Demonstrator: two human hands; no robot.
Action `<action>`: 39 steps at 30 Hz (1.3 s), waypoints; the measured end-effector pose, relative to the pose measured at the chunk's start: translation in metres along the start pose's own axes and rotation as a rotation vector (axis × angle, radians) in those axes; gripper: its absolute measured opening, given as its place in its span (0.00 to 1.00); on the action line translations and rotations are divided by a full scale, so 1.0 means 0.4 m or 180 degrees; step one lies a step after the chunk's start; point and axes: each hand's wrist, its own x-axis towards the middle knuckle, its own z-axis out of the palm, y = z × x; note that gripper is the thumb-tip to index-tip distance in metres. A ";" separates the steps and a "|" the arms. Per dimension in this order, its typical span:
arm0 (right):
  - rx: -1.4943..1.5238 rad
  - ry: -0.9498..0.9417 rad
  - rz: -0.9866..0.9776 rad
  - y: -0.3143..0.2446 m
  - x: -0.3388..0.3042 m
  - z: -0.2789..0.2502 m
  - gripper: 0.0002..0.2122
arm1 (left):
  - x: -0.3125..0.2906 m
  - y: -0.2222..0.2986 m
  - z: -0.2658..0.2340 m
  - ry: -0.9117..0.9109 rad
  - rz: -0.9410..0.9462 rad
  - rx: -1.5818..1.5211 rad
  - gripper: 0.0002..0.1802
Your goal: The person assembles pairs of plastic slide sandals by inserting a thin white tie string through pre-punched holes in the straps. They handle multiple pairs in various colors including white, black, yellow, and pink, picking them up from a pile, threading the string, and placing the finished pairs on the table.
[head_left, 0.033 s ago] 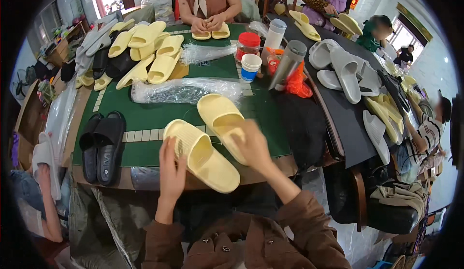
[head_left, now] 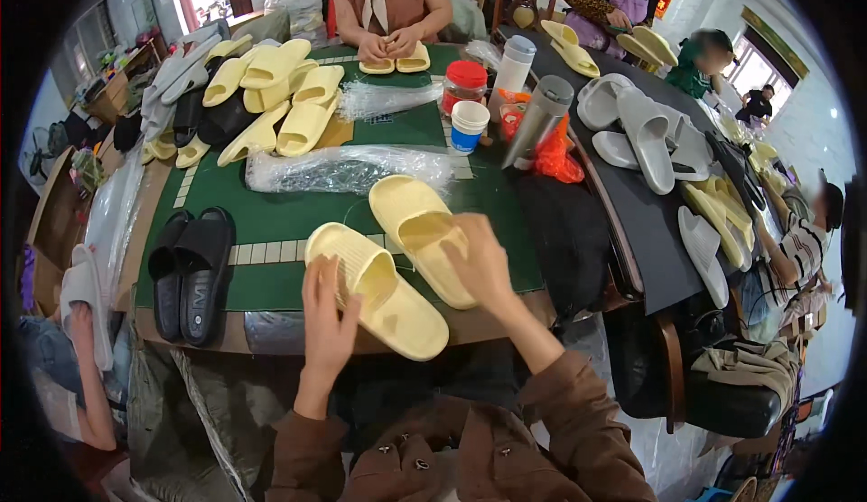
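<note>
Two pale yellow slide slippers lie side by side at the table's front edge, toes pointing away. My left hand [head_left: 330, 320] rests its outstretched fingers along the left side of the nearer slipper [head_left: 410, 322], by its ribbed strap. That slipper's heel juts over the edge. At the right side of the other slipper [head_left: 405, 202] is my right hand [head_left: 480, 260], fingers apart and reaching over its footbed below the strap. Whether those fingertips touch the footbed is hard to see. A pair of black slides [head_left: 206, 272] stands to the left.
Bundles of clear plastic [head_left: 348, 170] lie beyond the slippers. A pile of yellow slides [head_left: 271, 96] sits far left. A paper cup [head_left: 468, 126], a red-lidded jar [head_left: 463, 85] and a grey flask [head_left: 539, 121] stand right. Across the table another person [head_left: 393, 14] handles yellow slides.
My right hand has shifted slightly at the right slipper, and that slipper's heel has swung a little to the right. My left hand has moved slightly; the nearer slipper stays put.
</note>
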 end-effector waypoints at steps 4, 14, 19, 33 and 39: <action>-0.0463 -0.0594 0.0372 0.080 0.043 -0.007 0.19 | 0.014 0.015 0.043 -0.0078 0.0138 0.0525 0.32; -0.0216 -0.0615 0.0714 0.046 -0.133 -0.105 0.17 | 0.021 0.008 0.078 -0.0357 0.0246 -0.0239 0.37; -0.0688 -0.0535 0.0850 0.083 -0.173 -0.193 0.14 | 0.080 0.038 0.125 -0.0683 0.0715 -0.0332 0.34; -0.1094 0.0896 -0.1088 -0.048 0.130 -0.234 0.08 | -0.042 0.221 0.156 -0.0618 0.0839 0.0288 0.32; -0.0841 -0.1024 0.0191 0.090 0.160 -0.041 0.15 | -0.026 0.228 0.193 -0.0680 0.0687 0.0831 0.33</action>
